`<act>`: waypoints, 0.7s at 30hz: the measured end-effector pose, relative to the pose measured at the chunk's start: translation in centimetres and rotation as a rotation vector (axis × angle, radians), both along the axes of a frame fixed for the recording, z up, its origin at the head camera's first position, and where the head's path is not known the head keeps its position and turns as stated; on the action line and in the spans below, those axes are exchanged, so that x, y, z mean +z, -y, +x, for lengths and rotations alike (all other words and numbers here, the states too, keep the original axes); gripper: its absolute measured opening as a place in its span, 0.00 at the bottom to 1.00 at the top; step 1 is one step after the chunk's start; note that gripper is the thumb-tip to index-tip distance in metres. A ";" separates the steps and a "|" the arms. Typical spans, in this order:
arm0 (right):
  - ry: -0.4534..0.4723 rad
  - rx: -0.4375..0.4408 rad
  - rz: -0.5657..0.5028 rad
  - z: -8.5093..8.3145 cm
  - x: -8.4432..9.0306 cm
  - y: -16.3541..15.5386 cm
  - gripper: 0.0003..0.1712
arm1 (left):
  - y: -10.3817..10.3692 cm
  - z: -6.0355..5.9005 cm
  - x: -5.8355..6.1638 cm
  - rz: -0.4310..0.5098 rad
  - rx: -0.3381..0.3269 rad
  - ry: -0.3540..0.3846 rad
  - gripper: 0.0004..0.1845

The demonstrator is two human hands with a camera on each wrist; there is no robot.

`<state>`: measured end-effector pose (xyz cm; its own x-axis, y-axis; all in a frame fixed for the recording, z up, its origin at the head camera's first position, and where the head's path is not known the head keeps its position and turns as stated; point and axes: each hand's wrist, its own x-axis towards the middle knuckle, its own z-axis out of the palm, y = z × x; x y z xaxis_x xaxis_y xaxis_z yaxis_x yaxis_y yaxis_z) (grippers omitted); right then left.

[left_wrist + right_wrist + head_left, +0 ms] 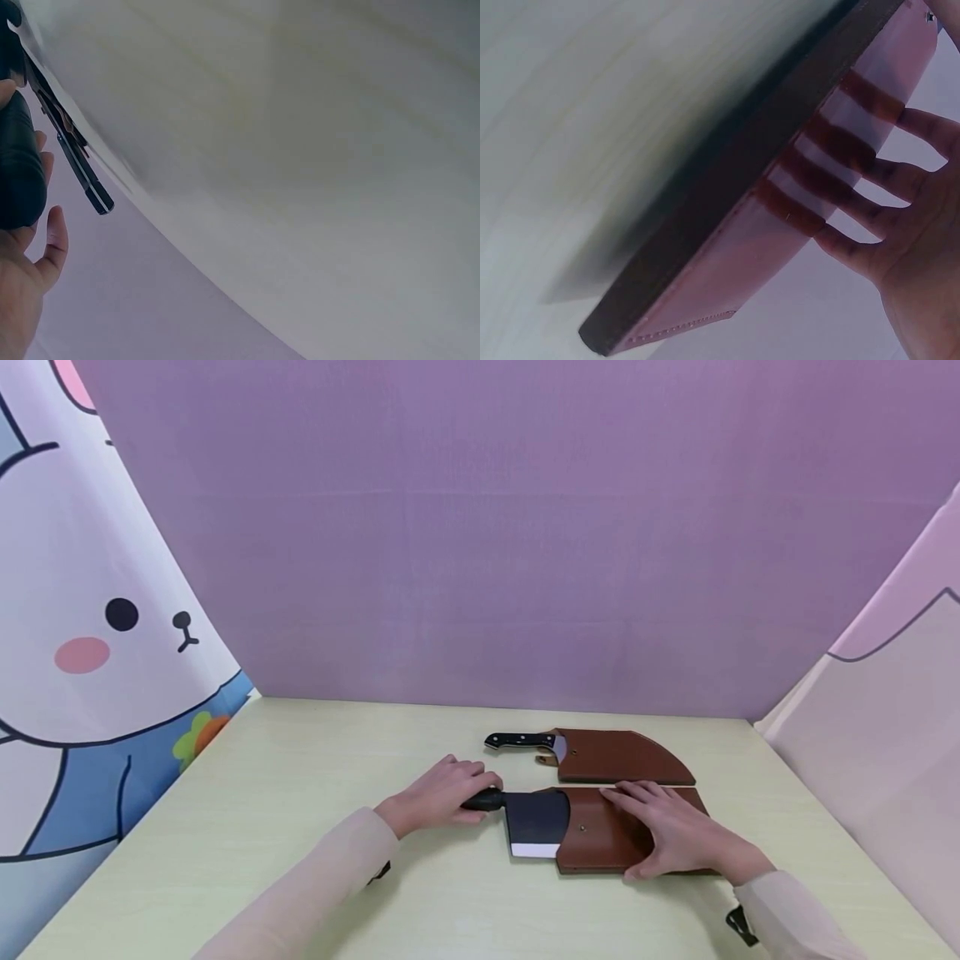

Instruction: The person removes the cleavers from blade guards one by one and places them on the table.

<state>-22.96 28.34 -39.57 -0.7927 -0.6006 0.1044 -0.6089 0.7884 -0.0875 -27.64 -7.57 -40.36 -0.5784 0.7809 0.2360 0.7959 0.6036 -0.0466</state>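
Observation:
A cleaver (536, 818) with a dark blade and black handle lies partly inside a brown leather sheath (600, 839). Part of the blade shows outside the sheath's mouth; the rest is hidden. My left hand (446, 793) grips the cleaver's handle, whose rounded end (21, 172) fills the edge of the left wrist view. On top of the sheath rests my right hand (671, 827), its fingers spread and its thumb near the close edge. The right wrist view has the fingertips touching the glossy leather face (780, 232).
Just behind lies a second knife (525, 741) with a black riveted handle, its blade inside another brown sheath (622, 756). Both sit on a pale wood-grain table (337, 735). A purple backdrop (480, 543) stands behind, with a cartoon-printed cloth (90, 568) at the left.

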 end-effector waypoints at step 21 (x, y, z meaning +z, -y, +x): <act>0.028 -0.016 -0.003 0.2 0.2 -0.3 0.60 | 1.2 0.2 0.1 0.025 -0.006 0.003 0.20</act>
